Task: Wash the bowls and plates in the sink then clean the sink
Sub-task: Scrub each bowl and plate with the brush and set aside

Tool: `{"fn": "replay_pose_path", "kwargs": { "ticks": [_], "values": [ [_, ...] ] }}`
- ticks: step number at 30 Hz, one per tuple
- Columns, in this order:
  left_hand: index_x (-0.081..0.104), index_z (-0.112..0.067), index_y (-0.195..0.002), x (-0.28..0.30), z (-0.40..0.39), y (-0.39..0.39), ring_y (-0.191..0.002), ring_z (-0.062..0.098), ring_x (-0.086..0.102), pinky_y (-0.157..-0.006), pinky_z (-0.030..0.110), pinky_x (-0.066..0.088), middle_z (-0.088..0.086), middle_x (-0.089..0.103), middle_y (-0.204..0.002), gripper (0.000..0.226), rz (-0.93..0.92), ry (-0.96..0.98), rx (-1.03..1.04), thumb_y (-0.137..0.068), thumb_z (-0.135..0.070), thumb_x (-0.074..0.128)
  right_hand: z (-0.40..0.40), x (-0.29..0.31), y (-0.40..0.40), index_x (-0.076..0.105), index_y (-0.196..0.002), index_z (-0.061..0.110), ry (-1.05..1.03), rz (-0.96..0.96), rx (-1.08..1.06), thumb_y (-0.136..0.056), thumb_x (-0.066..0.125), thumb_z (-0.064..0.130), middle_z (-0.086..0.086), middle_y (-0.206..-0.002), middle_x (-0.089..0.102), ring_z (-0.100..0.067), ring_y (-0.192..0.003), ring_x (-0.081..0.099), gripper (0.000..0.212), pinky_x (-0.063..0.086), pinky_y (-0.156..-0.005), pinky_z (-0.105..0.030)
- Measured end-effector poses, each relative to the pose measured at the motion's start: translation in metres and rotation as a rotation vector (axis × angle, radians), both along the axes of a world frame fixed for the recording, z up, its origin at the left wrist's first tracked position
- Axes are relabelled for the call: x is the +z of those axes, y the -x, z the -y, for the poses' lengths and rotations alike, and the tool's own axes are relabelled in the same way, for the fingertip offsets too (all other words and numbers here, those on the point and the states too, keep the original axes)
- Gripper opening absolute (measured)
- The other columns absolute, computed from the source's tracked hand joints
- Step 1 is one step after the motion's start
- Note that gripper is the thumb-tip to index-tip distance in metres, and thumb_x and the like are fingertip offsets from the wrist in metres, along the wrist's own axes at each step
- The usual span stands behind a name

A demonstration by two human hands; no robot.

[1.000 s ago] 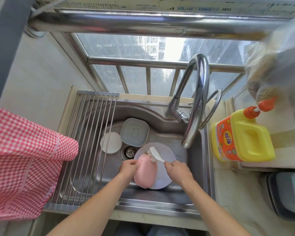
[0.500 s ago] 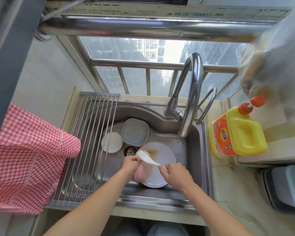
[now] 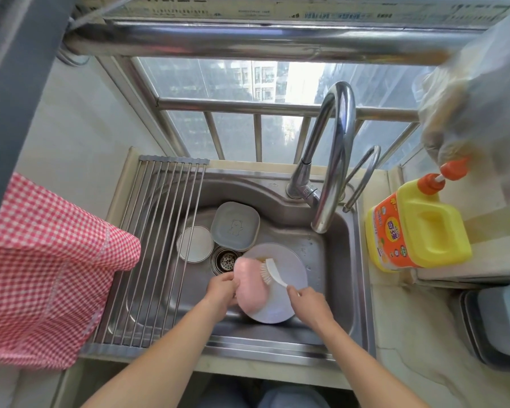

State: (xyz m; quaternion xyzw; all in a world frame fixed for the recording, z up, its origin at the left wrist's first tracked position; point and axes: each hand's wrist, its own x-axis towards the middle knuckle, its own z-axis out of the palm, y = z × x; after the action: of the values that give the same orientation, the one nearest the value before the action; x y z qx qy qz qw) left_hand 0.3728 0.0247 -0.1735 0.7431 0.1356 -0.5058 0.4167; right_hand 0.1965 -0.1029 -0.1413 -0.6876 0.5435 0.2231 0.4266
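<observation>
Sunlit window bars back a stainless steel sink [image 3: 333, 278]. Inside it, the left hand [image 3: 223, 290] grips a pink oval bowl [image 3: 249, 285], tilted on edge, probably to expose its face to the white plastic dish brush [image 3: 270, 270] held in the right hand [image 3: 306, 301]. Beneath lies a round white plate [image 3: 289, 301]; a grey square dish [image 3: 234, 226] and a small white round dish [image 3: 195, 244] wait beside the drain [image 3: 226, 259], unwashed.

In the sink [image 3: 330, 290] a big plate [image 3: 289, 301] lies right of the drain [image 3: 226, 260]. A dish [image 3: 249, 285] and a brush [image 3: 270, 270] are over it. Behind the drain sit a square bowl [image 3: 234, 226] and, to its left, a small round plate [image 3: 195, 244]. A rack [image 3: 156, 245] covers the sink's left side. A bottle [image 3: 418, 228] stands on the table [image 3: 409, 348] to the right.
</observation>
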Motion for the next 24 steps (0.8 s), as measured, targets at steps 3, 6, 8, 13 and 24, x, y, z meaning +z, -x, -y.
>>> {"fn": "replay_pose_path", "kwargs": {
  "ticks": [3,6,8,13,24],
  "values": [
    [0.060,-0.013,-0.099,-0.001,0.001,0.005,-0.080,0.024,0.067,-0.069,0.039,0.058,0.012,0.070,-0.093,0.027,-0.084,-0.023,0.117,-0.101,0.005,0.040,-0.012,0.006,-0.008,0.041,-0.060,0.020,-0.072,0.087,0.018,-0.099,0.039,0.057,-0.005,-0.074,0.057,-0.026,-0.072,0.051,0.054,0.036,-0.062,-0.032],
    [0.059,-0.015,-0.098,-0.004,-0.001,0.008,-0.080,0.023,0.067,-0.070,0.039,0.058,0.010,0.071,-0.091,0.028,-0.120,-0.036,0.133,-0.101,0.004,0.039,-0.018,0.003,-0.015,0.044,-0.059,0.020,-0.083,0.111,0.055,-0.101,0.040,0.056,-0.003,-0.068,0.054,-0.027,-0.071,0.051,0.055,0.035,-0.061,-0.035],
    [0.058,-0.015,-0.100,-0.008,-0.001,0.009,-0.079,0.022,0.065,-0.074,0.042,0.058,0.009,0.069,-0.090,0.026,-0.136,-0.041,0.138,-0.103,0.002,0.039,-0.010,-0.006,-0.017,0.065,-0.078,0.015,-0.052,0.030,0.003,-0.102,0.036,0.053,-0.014,-0.090,0.067,-0.035,-0.092,0.062,0.053,0.047,-0.076,-0.036],
    [0.058,-0.016,-0.101,-0.010,0.000,0.001,-0.075,0.019,0.063,-0.077,0.043,0.057,0.007,0.068,-0.086,0.026,-0.128,-0.058,0.117,-0.103,0.001,0.039,0.004,-0.013,-0.019,0.064,-0.080,0.017,-0.030,0.023,0.046,-0.100,0.037,0.055,-0.014,-0.093,0.068,-0.033,-0.091,0.063,0.051,0.043,-0.072,-0.035],
    [0.058,-0.016,-0.095,-0.010,0.003,-0.007,-0.073,0.017,0.061,-0.065,0.037,0.056,0.006,0.066,-0.083,0.026,-0.100,-0.096,0.090,-0.100,0.004,0.042,0.012,-0.010,-0.024,0.055,-0.069,0.019,-0.055,0.057,0.156,-0.100,0.039,0.057,-0.005,-0.078,0.062,-0.031,-0.081,0.061,0.052,0.040,-0.065,-0.035]
  ]
}}
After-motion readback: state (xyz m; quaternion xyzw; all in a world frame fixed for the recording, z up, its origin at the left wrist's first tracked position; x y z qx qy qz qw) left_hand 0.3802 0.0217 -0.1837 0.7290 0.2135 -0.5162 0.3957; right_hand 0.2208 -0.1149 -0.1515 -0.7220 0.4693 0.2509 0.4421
